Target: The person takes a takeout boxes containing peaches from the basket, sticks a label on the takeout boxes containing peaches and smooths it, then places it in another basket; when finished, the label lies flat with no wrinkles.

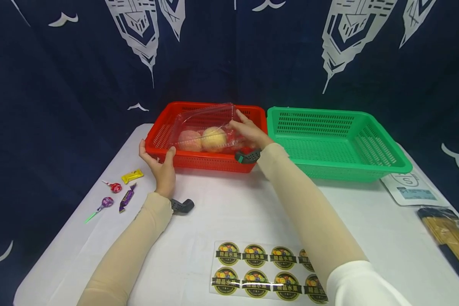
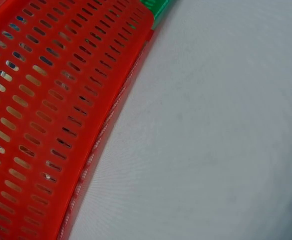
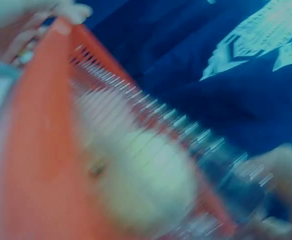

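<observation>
A red slotted basket (image 1: 199,161) stands on the white table at the back centre. In it lies a clear plastic clamshell box (image 1: 204,123) with two pale round fruits (image 1: 214,138) inside, its lid tilted up. My right hand (image 1: 245,129) reaches into the basket and holds the box at its right side. My left hand (image 1: 161,165) grips the basket's front left rim, thumb over the edge. The left wrist view shows only the red basket's wall (image 2: 46,115) and the table. The right wrist view is blurred: red rim (image 3: 36,150), a pale fruit (image 3: 146,180).
A green basket (image 1: 336,140) stands right of the red one, touching it. Several candies and lollipops (image 1: 118,191) lie at the left. A sheet of round fruit stickers (image 1: 260,267) lies at the near edge. A white packet (image 1: 413,187) and bagged sticks (image 1: 449,238) lie at the right.
</observation>
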Motion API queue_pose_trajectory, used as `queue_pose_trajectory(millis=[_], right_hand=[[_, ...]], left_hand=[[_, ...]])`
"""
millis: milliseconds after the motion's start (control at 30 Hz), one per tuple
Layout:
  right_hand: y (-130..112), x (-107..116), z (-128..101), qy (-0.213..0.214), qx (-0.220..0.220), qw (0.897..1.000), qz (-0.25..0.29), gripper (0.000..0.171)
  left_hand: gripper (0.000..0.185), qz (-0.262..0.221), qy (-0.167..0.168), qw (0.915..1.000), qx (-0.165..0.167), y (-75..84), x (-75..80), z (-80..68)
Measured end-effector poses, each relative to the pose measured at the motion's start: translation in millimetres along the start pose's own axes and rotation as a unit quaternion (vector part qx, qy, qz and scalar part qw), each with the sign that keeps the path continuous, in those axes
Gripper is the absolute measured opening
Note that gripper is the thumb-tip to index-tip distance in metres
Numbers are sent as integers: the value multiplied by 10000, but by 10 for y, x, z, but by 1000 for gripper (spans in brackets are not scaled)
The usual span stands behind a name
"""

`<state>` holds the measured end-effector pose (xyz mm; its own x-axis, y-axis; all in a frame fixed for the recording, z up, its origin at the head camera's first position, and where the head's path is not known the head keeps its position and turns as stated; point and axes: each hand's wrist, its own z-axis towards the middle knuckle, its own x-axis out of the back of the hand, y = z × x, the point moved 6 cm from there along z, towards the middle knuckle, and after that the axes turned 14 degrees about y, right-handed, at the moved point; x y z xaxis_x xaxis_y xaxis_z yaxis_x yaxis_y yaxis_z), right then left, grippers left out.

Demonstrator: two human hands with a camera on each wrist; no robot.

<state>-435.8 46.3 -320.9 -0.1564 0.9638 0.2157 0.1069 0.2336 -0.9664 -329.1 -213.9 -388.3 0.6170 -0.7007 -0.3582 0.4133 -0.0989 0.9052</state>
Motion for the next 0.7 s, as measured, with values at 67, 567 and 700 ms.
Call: queue_pose_trajectory(millis=[67,567,700], right_hand=[[-10,16,-25,90,-50,9999,132,86],[-240,314,-228,434,-18,9984,365,95],[-283,398,-281,397,55,9987,299,97]], left_hand=[[90,-51,-28,10000,11,-9,-3,-3],[90,34,-22,10000,29,-15,-1,6],[90,12,-28,10000,32,-9,2,5]])
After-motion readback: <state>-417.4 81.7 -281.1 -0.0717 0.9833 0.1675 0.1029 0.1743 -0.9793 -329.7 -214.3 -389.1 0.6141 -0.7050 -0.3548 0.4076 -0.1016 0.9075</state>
